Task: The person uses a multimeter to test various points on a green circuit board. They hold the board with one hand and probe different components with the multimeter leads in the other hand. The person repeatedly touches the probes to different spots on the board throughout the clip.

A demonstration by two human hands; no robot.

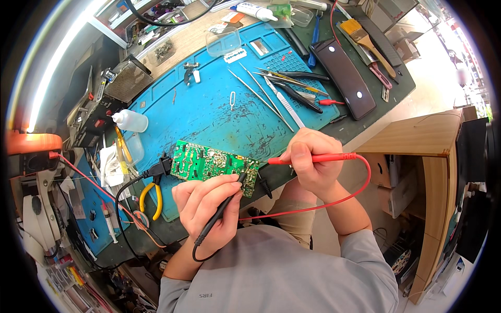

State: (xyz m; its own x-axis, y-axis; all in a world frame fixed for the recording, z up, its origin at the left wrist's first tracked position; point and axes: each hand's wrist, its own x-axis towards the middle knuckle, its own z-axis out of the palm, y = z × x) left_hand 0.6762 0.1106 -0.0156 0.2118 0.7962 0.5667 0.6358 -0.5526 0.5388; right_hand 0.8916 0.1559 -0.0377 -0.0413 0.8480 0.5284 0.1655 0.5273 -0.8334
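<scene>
Green circuit board (202,164), long axis crosswise, black plug (158,166) leftward

Workbench (402,89), dark green, overlaid by a blue repair mat (206,115). On the mat, just beyond the right hand (313,159): scalpel (289,108) and black-handled pliers (302,99); well beyond the left hand (201,206): SIM-ejector pin (233,97) and razor blade (235,56). Smartphone (344,78): on the bench, beyond the right hand and to its right. Yellow-handled pliers (158,206): left of the left hand.
</scene>
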